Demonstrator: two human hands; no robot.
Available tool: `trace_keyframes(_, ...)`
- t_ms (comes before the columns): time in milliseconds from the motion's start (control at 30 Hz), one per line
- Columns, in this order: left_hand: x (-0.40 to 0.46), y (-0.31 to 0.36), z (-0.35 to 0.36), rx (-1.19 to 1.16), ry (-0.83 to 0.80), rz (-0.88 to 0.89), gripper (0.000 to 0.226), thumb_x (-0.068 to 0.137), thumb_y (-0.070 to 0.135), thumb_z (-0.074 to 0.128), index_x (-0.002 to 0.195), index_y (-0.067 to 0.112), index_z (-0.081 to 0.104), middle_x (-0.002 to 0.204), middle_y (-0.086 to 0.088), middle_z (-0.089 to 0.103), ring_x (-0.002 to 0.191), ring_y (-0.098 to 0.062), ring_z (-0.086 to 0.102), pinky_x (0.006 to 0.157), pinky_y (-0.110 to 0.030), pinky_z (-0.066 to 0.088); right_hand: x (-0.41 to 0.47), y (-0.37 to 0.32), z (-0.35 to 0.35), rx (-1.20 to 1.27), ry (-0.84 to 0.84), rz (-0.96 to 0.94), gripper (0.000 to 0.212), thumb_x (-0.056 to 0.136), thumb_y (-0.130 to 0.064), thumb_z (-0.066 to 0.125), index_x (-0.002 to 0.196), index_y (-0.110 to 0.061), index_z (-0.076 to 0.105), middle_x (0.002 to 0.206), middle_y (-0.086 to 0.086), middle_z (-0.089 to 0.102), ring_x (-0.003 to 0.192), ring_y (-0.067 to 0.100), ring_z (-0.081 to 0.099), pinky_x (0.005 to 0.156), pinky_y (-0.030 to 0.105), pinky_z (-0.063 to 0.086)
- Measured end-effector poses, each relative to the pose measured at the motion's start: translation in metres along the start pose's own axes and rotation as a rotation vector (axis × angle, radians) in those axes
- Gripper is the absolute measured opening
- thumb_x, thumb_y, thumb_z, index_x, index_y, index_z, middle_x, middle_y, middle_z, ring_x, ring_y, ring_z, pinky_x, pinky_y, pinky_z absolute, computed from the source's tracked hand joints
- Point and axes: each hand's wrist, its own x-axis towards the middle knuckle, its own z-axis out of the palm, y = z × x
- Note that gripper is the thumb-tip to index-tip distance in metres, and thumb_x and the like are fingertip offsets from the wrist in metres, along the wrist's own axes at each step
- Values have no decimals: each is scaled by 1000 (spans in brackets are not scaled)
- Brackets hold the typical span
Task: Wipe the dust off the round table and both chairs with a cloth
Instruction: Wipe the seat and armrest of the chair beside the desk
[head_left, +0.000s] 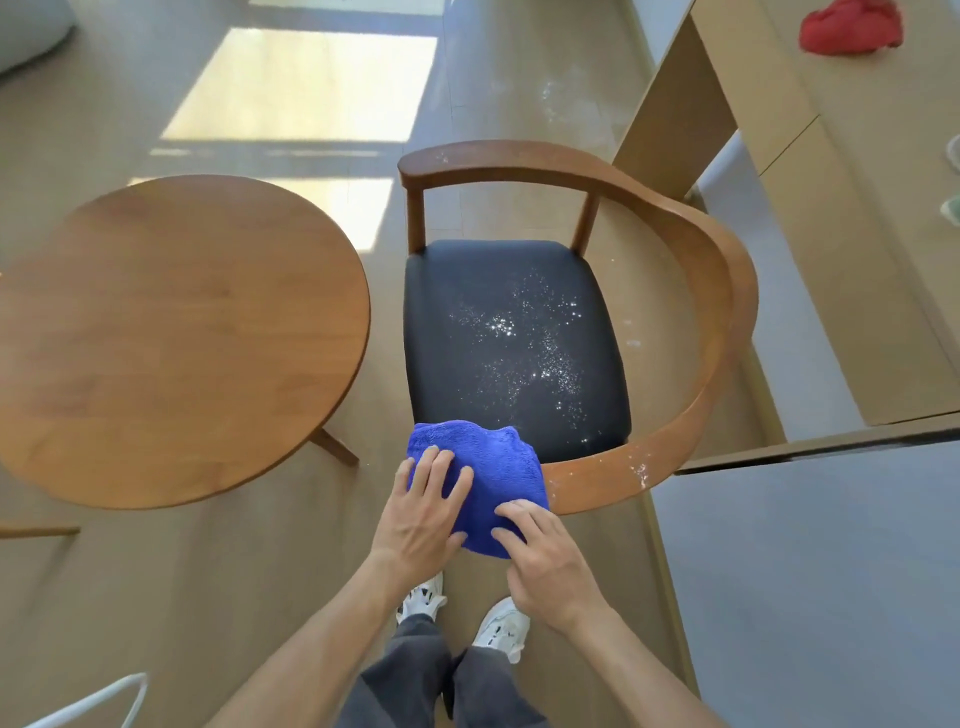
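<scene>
Pressing down w/ both hands: left hand (423, 512) lies flat, fingers spread on the blue cloth (491, 480); right hand (545, 556) has fingers straight on the cloth's near-right part. Cloth is bunched over the near end of the chair (722, 291) armrest rail, touching the seat's near-left corner. White dust speckles seat centre & rail. Round bench (171, 338) sits just left, a narrow floor gap between.

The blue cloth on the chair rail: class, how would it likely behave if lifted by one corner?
The blue cloth would probably droop, since it already drapes in folds over the chair's wooden rail. Its fluffy pile suggests it is light and grippy. Both hands, left hand and right hand, press it flat.
</scene>
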Motion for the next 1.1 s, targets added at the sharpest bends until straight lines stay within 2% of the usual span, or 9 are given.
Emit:
trace_keyframes(167, 18, -1, 8, 23, -66, 74, 104, 36, 54, 87, 122, 2, 62, 134, -26, 53, 124, -41, 51, 96, -60, 45, -2, -2, -2, 154, 182, 183, 24, 70, 7, 61, 88, -5, 71, 111, 10, 67, 105, 26, 64, 92, 37, 52)
trace_keyframes(233, 26, -2, 14, 3, -43, 109, 112, 41, 56, 84, 136, 6, 50, 137, -26, 50, 126, -41, 50, 97, -60, 44, -8, 2, -3, 192, 243, 289, 22, 75, 7, 61, 90, -6, 71, 114, 8, 65, 107, 23, 62, 92, 35, 52)
trace_keyframes(300, 35, 3, 19, -21, -27, 110, 116, 45, 62, 81, 139, 9, 38, 134, -26, 52, 121, -41, 54, 94, -59, 46, -13, 7, -3, 235, 303, 381, 22, 77, 8, 60, 90, -6, 71, 114, 8, 64, 106, 22, 61, 88, 37, 54)
trace_keyframes(433, 45, 14, 31, -37, -14, 82, 111, 50, 70, 73, 133, 5, 38, 123, -27, 58, 106, -42, 60, 89, -58, 48, -22, 17, -3, 253, 337, 491, 23, 82, 3, 57, 98, -8, 70, 119, 5, 61, 110, 19, 57, 91, 38, 52)
trace_keyframes(633, 51, 23, 43, -5, 89, 89, 109, 48, 67, 73, 130, 3, 40, 125, -29, 54, 105, -44, 58, 91, -60, 44, -19, 36, -1, 213, 304, 597, 33, 87, -9, 59, 119, -8, 66, 134, 8, 55, 123, 25, 52, 102, 44, 46)
trace_keyframes(767, 59, 38, 41, -17, 106, 95, 107, 50, 67, 72, 128, 1, 42, 123, -30, 55, 106, -44, 59, 90, -60, 45, -10, 40, 1, 169, 306, 573, 36, 88, -17, 54, 121, -8, 65, 134, 12, 55, 122, 29, 54, 101, 45, 46)
trace_keyframes(900, 74, 74, 35, 21, 59, 65, 93, 61, 63, 65, 128, 0, 56, 125, -29, 56, 110, -42, 58, 89, -57, 46, -3, 43, 3, 126, 320, 600, 35, 87, -17, 56, 117, -6, 67, 133, 16, 56, 122, 33, 54, 100, 47, 47)
trace_keyframes(1000, 87, 105, 33, 64, 9, 8, 82, 74, 49, 59, 141, 6, 43, 138, -25, 48, 125, -37, 49, 99, -55, 41, -3, 49, -1, 71, 354, 670, 37, 89, -23, 48, 117, -6, 67, 134, 18, 55, 125, 36, 51, 103, 50, 43)
trace_keyframes(1100, 101, 132, 39, 80, 8, -33, 79, 83, 42, 50, 148, 7, 21, 146, -23, 37, 134, -35, 39, 106, -54, 33, -10, 55, -5, 57, 390, 769, 33, 89, -19, 56, 117, -4, 67, 134, 20, 54, 125, 38, 50, 104, 52, 42)
